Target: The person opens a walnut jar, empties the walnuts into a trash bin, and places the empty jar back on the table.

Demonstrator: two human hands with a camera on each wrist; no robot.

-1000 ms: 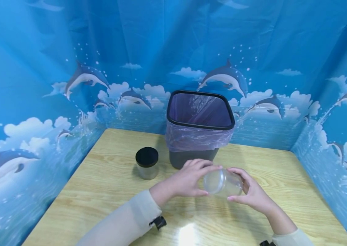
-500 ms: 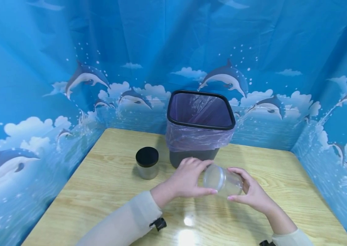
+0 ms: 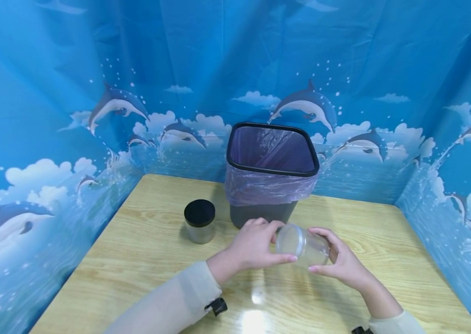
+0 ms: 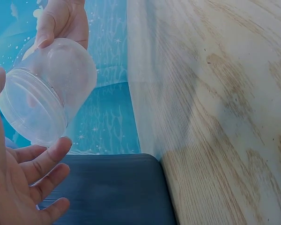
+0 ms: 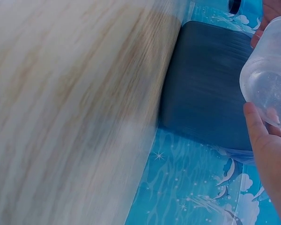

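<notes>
Clear jar held sideways between both hands

Head view, lower centre: left hand (image 3: pixel 256 246) curls round the lid end of the clear plastic jar (image 3: pixel 302 247); right hand (image 3: pixel 341 262) cups its base. Left wrist view, upper left: thumb and fingers (image 4: pixel 47 159) pinch the lid rim. Right wrist view, right edge: thumb (image 5: pixel 254 125) on the base. The jar looks light, stiff and slick, best gripped at the ridged lid.

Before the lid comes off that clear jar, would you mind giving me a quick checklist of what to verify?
1. Right hand grips clear jar body: ok.
2. Left hand fingers curl round lid: ok.
3. Jar held above table, tilted sideways: ok.
4. Jar contents: cannot tell.
5. Lined bin stands open behind the hands: ok.
6. Black-lidded jar stands apart, left: ok.
</notes>
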